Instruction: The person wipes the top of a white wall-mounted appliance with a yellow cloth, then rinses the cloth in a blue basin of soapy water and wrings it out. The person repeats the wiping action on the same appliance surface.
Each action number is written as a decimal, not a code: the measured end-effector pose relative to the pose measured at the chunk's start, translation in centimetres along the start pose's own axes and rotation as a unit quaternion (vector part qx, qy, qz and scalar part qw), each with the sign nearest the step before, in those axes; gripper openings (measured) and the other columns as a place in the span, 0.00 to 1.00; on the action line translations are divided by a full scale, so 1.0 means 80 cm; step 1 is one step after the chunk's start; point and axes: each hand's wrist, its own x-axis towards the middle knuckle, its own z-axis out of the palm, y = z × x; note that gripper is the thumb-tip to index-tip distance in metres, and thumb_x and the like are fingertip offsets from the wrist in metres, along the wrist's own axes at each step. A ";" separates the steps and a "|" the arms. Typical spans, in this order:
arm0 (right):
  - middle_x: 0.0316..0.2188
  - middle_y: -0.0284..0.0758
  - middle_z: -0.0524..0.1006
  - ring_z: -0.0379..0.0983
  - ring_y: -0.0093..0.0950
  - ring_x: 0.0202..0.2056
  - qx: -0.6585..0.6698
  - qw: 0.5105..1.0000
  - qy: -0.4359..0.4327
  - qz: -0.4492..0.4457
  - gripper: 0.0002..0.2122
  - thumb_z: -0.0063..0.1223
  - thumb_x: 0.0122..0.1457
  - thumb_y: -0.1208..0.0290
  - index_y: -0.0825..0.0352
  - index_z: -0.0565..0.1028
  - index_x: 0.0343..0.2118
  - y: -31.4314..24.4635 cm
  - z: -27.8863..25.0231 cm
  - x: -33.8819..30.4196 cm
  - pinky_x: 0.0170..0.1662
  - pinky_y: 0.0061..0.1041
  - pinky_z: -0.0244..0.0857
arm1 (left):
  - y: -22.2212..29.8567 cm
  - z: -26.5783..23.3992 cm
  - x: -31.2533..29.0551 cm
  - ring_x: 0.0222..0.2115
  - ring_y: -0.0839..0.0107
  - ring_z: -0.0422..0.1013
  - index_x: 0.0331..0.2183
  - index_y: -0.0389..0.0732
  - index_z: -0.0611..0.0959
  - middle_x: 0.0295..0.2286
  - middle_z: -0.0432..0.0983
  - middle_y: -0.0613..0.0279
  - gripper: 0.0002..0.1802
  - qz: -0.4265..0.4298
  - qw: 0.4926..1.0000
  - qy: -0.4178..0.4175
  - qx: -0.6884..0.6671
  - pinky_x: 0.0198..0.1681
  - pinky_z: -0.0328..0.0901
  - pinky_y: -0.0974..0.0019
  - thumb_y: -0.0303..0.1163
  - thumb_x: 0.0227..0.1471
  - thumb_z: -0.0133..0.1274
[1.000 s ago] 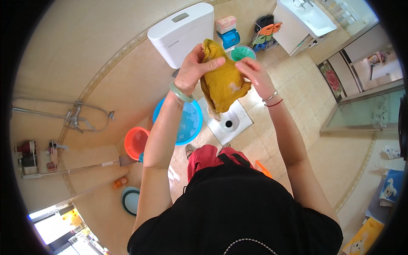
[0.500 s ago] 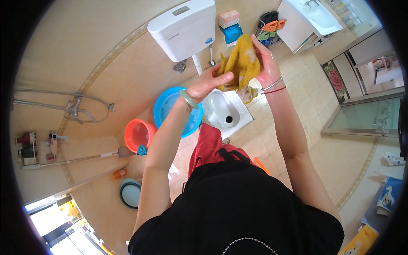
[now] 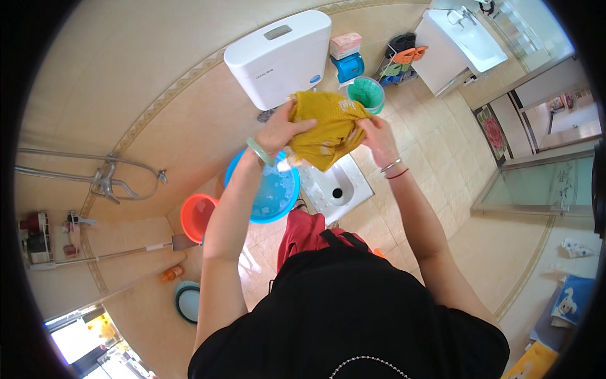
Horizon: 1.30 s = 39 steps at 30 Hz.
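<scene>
A mustard-yellow knitted cloth (image 3: 327, 129) with pale foamy patches is stretched between my two hands, above the floor and beside the cistern. My left hand (image 3: 278, 131), with a green bangle at the wrist, pinches its left edge, thumb on top. At the right edge, my right hand (image 3: 380, 139) grips the cloth between thumb and fingers. White suds hang near the cloth's lower left corner. Below and left stands a blue basin (image 3: 276, 218) of sudsy water, partly hidden by my left forearm. A white squat toilet (image 3: 360, 188) lies under the cloth, its far end covered.
A white cistern (image 3: 278, 60) hangs on the wall ahead. Beyond the cloth stands a green-lined bin (image 3: 366, 95), near a slipper rack (image 3: 402, 57) and a washbasin (image 3: 480, 45). To the left are a red-orange bucket (image 3: 196, 218), an orange bottle (image 3: 172, 273) and a round tub (image 3: 188, 302).
The cloth has come lower and nearer, from bunched up to spread wide. My right hand has moved from an open palm beside it to gripping its edge. The green-lined bin now shows.
</scene>
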 end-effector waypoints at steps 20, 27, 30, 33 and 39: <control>0.41 0.29 0.75 0.71 0.19 0.43 0.101 0.981 -0.145 -0.084 0.15 0.60 0.58 0.71 0.69 0.73 0.46 -0.073 0.191 0.166 0.47 0.21 0.65 | -0.005 -0.127 0.097 0.33 0.75 0.74 0.53 0.45 0.76 0.30 0.79 0.63 0.20 0.034 0.973 0.201 -0.108 0.39 0.69 0.71 0.40 0.60 0.55; 0.48 0.39 0.72 0.68 0.43 0.48 -0.510 0.740 -0.038 -0.436 0.15 0.55 0.59 0.68 0.64 0.73 0.48 -0.026 0.227 0.277 0.48 0.38 0.67 | -0.024 -0.037 0.129 0.64 0.66 0.50 0.67 0.46 0.51 0.64 0.51 0.60 0.34 0.161 0.924 0.212 -0.276 0.65 0.51 0.60 0.52 0.68 0.30; 0.50 0.35 0.70 0.67 0.38 0.48 -0.658 0.640 -0.055 -0.394 0.13 0.52 0.59 0.69 0.64 0.74 0.46 -0.027 0.242 0.276 0.46 0.37 0.67 | -0.006 -0.028 0.126 0.60 0.62 0.58 0.64 0.44 0.59 0.61 0.59 0.61 0.31 0.048 0.840 0.195 -0.505 0.63 0.55 0.55 0.51 0.68 0.28; 0.50 0.32 0.69 0.67 0.35 0.45 -0.723 0.545 -0.080 -0.417 0.13 0.50 0.54 0.72 0.63 0.75 0.44 -0.025 0.236 0.291 0.44 0.34 0.66 | -0.003 -0.029 0.137 0.58 0.61 0.62 0.62 0.44 0.61 0.58 0.64 0.62 0.29 0.037 0.790 0.165 -0.589 0.62 0.57 0.53 0.51 0.68 0.28; 0.45 0.32 0.70 0.67 0.34 0.43 -0.738 0.496 -0.119 -0.441 0.13 0.50 0.53 0.73 0.62 0.76 0.43 -0.032 0.248 0.311 0.44 0.33 0.65 | 0.002 -0.034 0.153 0.56 0.62 0.64 0.60 0.44 0.64 0.57 0.66 0.62 0.27 0.043 0.759 0.185 -0.622 0.61 0.57 0.52 0.49 0.68 0.30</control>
